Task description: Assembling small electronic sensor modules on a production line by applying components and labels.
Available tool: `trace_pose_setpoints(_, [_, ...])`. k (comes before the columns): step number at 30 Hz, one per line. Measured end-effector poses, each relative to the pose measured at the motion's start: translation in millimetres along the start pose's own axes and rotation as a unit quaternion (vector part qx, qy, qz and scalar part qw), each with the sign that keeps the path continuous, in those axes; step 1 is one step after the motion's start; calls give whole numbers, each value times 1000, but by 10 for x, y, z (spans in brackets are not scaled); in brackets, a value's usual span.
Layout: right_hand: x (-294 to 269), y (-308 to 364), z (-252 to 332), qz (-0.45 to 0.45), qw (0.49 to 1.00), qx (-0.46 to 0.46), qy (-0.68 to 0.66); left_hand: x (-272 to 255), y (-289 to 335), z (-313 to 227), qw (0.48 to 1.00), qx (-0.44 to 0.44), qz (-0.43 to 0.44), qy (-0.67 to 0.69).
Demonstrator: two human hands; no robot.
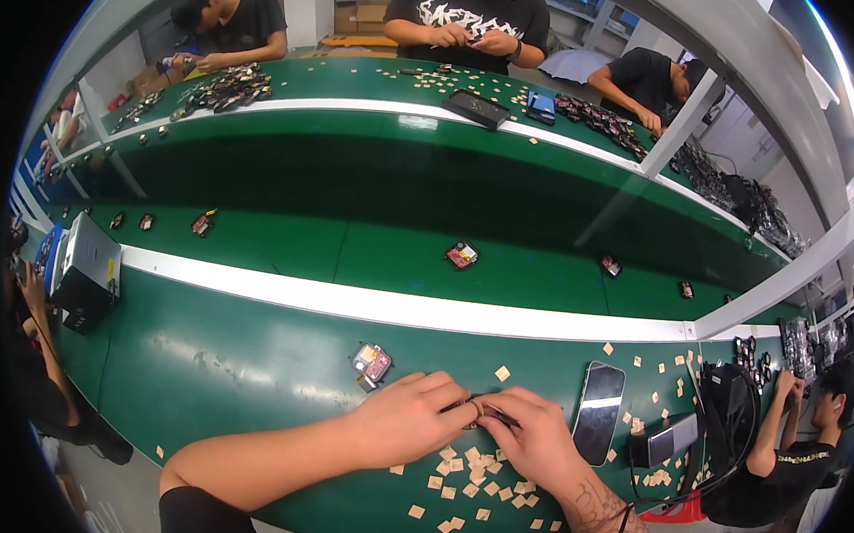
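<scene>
My left hand (418, 417) and my right hand (527, 427) meet over the green bench, fingers closed round a small dark part (483, 412) that they mostly hide. Its kind cannot be made out. Just beyond my left hand lies a small electronic module (371, 361) with a reddish circuit board, a pale round piece and dark tabs. Under and in front of my hands many small tan square pieces (475, 473) are scattered on the bench. To the right of my right hand a smartphone (599, 413) with a dark screen lies flat.
A white rail (397, 306) divides my bench from the green belt, which carries spaced modules (463, 256). At right stand a dark box-shaped device (669, 441) and black cables; at left, a metal-cased unit (86, 269). Co-workers sit across and at both sides.
</scene>
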State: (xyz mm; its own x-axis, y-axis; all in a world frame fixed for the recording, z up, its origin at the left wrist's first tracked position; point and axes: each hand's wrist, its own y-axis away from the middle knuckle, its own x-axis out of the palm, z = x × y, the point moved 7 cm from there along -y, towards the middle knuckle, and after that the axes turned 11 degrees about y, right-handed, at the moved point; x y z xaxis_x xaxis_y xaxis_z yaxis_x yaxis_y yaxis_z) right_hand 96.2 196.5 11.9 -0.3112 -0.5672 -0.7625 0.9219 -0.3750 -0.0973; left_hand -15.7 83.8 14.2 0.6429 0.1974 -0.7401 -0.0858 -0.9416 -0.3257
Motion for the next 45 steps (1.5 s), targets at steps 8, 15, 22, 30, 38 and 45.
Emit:
trace_pose_setpoints(8, [32,17,-12,8,997,58,-46,-55,4,38,995,-25,-28,90])
trace_pose_setpoints(15, [7,-32,119,-17,996,75,49,-92,-13,23,992,-43,-32,113])
trace_pose_setpoints(22, [49,36,-2,-53,997,55,1,-78,-49,9,993,-58,-29,102])
trace_pose_setpoints(30, [109,8,-318,25,954,138,-265,-236,-122,-292,993,83,-80,35])
trace_pose_setpoints(38, [133,33,-291,-28,908,100,-406,-115,-197,-32,924,-218,-54,309])
trace_pose_setpoints(45, [-317,64,-117,-168,968,93,-161,-1005,-316,1496,922,-274,-235,138])
